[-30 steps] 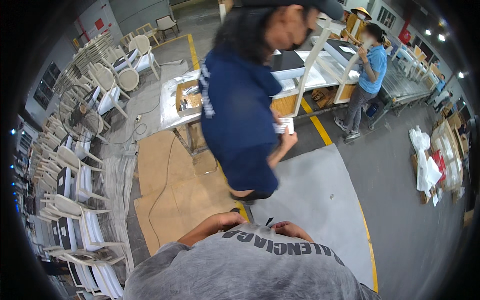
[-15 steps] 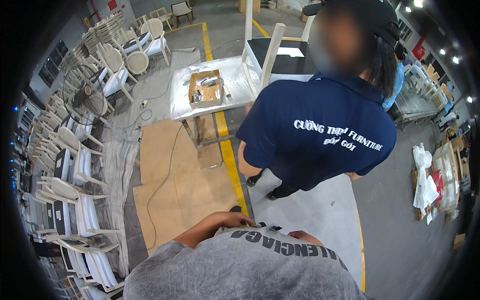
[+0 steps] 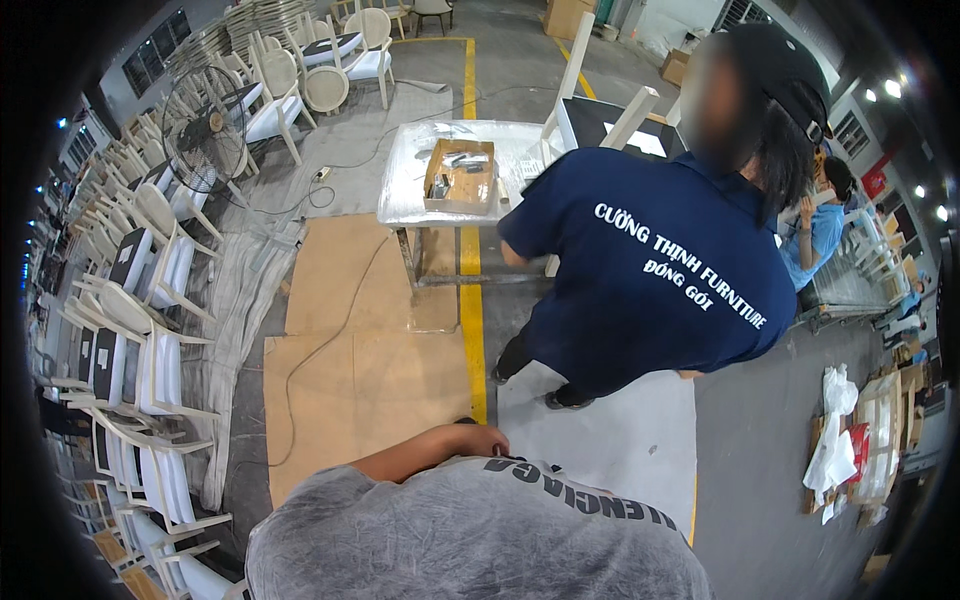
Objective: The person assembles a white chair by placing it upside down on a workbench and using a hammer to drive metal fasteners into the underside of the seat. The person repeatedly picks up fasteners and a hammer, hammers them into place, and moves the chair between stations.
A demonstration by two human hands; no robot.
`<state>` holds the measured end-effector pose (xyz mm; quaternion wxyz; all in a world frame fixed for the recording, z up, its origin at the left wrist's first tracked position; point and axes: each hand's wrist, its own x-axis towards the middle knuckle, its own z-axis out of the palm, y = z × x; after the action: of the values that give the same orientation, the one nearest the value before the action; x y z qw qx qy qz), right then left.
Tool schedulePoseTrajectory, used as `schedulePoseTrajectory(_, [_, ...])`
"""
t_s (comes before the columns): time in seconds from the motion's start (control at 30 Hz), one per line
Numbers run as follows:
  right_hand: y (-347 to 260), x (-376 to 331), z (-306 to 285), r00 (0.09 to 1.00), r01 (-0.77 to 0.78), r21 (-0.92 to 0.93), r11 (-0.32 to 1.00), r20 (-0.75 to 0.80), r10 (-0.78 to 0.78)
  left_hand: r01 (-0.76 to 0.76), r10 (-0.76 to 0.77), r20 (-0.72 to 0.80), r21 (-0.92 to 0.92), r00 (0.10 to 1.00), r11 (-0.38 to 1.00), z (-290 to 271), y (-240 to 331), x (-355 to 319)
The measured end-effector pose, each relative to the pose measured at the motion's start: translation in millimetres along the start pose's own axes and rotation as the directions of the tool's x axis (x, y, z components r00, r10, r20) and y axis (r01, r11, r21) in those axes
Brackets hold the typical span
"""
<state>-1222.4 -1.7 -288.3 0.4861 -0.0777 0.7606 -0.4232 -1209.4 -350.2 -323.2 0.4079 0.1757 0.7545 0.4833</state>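
Observation:
My left hand [image 3: 485,440] is held close against the front of my grey shirt [image 3: 470,530]. Its fingers look curled, and the shirt's edge partly hides them, so what they hold, if anything, does not show. My right hand is out of sight behind the shirt. Ahead stands a co-worker in a dark blue shirt [image 3: 640,240], back toward me, beside a plastic-wrapped table [image 3: 405,185]. An open cardboard box [image 3: 460,203] with small dark and pale items lies on that table. An upturned chair [image 3: 628,118] with a black seat underside rests at its right end, partly behind the co-worker.
Rows of pale chairs [image 3: 165,265] line the left side, near a standing fan [image 3: 205,130]. Flattened cardboard [image 3: 390,380] covers the floor ahead, with a cable [image 3: 330,355] across it. Wrapped goods [image 3: 880,430] stand at the right, and another person [image 3: 815,235] is behind the co-worker.
My right hand has slipped out of sight behind the shirt, while my left stays near its front. The view has shifted, and the co-worker appears turned slightly further over the table.

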Motion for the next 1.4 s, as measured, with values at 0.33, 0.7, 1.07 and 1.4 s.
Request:
schedulePoseTrajectory(0.33, [-15, 1, -1, 0.983, 0.144, -0.264, 0.954, -0.073, -0.168, 0.084, -0.031, -0.174, 0.303, 0.984, 0.949, 4, 1, -9])
schedulePoseTrajectory(0.7, [-57, 74, -30, 0.918, -0.041, -0.016, 0.999, -0.396, 0.031, 0.22, -0.212, -0.112, 0.063, 0.971, 0.973, -49, 0, -57])
schedulePoseTrajectory(1.07, [-137, 212, -157, 0.745, 0.268, -0.025, 0.963, -0.628, -0.224, 0.117, -0.066, -0.676, 0.03, 0.734, 0.993, -258, -8, 12])
schedulePoseTrajectory(1.4, [-236, 373, -501, 0.521, 0.531, 0.317, 0.786, -0.854, -0.008, -0.139, 0.374, -0.926, 0.365, 0.048, 0.921, -488, 187, 257])
